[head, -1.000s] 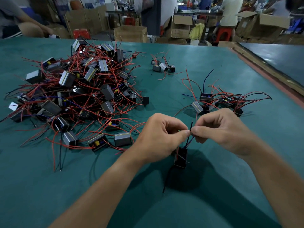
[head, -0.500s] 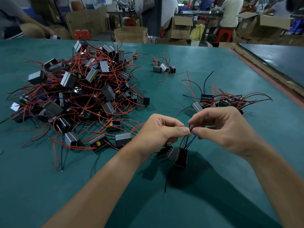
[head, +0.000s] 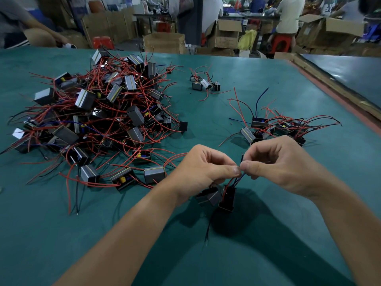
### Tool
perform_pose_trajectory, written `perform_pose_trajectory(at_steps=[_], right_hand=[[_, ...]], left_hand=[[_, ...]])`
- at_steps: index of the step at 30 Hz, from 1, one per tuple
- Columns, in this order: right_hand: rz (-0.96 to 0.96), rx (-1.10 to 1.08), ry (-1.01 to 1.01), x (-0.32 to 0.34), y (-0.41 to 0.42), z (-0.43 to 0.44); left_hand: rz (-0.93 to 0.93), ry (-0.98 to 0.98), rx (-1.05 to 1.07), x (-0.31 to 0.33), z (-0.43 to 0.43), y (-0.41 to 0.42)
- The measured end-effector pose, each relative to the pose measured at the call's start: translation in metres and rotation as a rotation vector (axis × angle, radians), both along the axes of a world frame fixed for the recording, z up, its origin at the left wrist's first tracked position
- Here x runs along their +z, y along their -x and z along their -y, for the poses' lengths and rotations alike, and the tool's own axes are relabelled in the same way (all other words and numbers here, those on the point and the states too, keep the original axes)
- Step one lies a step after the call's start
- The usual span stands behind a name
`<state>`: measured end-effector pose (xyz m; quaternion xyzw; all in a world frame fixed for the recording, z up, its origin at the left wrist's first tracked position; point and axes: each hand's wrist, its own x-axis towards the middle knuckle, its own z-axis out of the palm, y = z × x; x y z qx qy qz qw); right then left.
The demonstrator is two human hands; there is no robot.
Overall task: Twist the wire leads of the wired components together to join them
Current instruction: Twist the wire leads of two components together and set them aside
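The wire leads (head: 237, 181) are pinched by left hand (head: 203, 168) and right hand (head: 282, 164), each grip clamped on them for twisting; two components (head: 226, 197) are suspended below, over the counter (head: 61, 234).

Teal-covered table (head: 61, 234); cardboard boxes (head: 164, 41) behind (some open); red stool (head: 281, 43); workshop dim.

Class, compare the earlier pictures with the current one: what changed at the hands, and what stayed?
A second component has come into view under the left hand, beside the first component. Both it and the right hand still pinch the wire leads at the same spot; the big pile has not moved.
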<state>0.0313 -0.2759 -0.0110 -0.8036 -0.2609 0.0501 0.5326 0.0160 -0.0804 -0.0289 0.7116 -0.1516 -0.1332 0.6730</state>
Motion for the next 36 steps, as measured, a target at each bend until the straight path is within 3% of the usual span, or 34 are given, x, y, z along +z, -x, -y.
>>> perform_pose_trajectory(at_steps=[7, 17, 30, 36], right_hand=[[-0.282, 0.051, -0.056, 0.0047, 0.0013, 0.0049], [-0.431, 0.098, -0.058, 0.004, -0.0009, 0.0091], [-0.52, 0.122, -0.049, 0.0041, 0.0, 0.0085], [-0.454, 0.125, -0.068, 0.0034, -0.0005, 0.0069]], left_hand=[[0.189, -0.066, 0.005, -0.0048, 0.0029, 0.0018], [0.239, -0.109, 0.027, -0.0059, 0.0021, 0.0033], [0.248, -0.142, 0.007, -0.0093, 0.003, 0.0042], [0.266, -0.117, 0.014, -0.008, 0.0012, 0.0032]])
